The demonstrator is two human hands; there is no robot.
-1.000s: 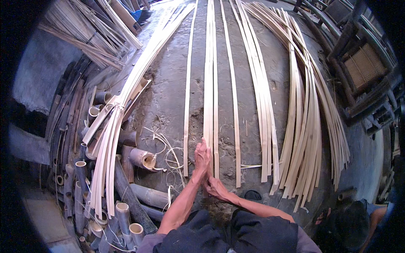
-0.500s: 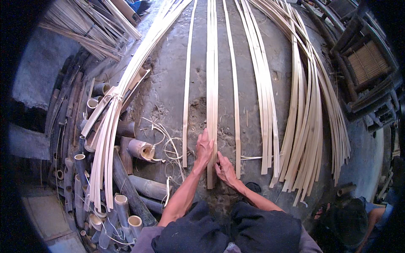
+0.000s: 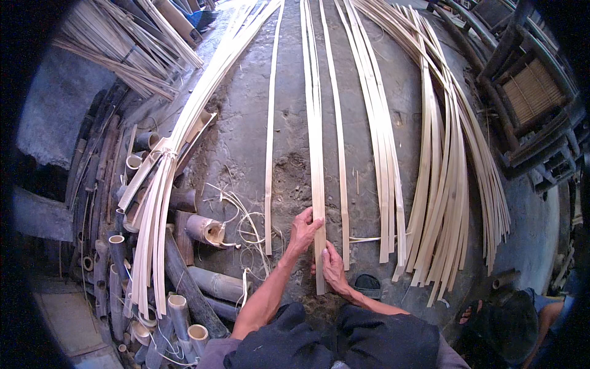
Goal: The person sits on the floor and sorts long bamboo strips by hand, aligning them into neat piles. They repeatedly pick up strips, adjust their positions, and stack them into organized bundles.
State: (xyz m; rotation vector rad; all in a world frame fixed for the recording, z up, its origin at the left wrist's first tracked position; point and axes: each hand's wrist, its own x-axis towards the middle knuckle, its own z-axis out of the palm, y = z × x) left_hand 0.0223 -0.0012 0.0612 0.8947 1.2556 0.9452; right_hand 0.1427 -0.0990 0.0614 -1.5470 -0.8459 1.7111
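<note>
Long pale bamboo strips [image 3: 314, 154] lie stacked close together in the middle, their near end by my knees. My left hand [image 3: 305, 230] is closed round them from the left side, thumb on top. Lower down, my right hand [image 3: 334, 268] grips the same strips from the right edge, some of its fingers hidden beneath. A single strip [image 3: 269, 184] lies apart to the left, and another single strip [image 3: 344, 215] lies just right of my hands.
A tied bundle of strips [image 3: 161, 215] rests over cut bamboo tubes [image 3: 206, 229] at left. More strips [image 3: 382, 166] and a fanned pile [image 3: 442, 215] lie at right. A dark bamboo chair [image 3: 534, 92] stands far right. Another person's arm [image 3: 549, 323] shows at lower right.
Both hands have drawn the middle strips toward me and slightly right. The strips, spread side by side before, now sit stacked nearly as one between my hands.
</note>
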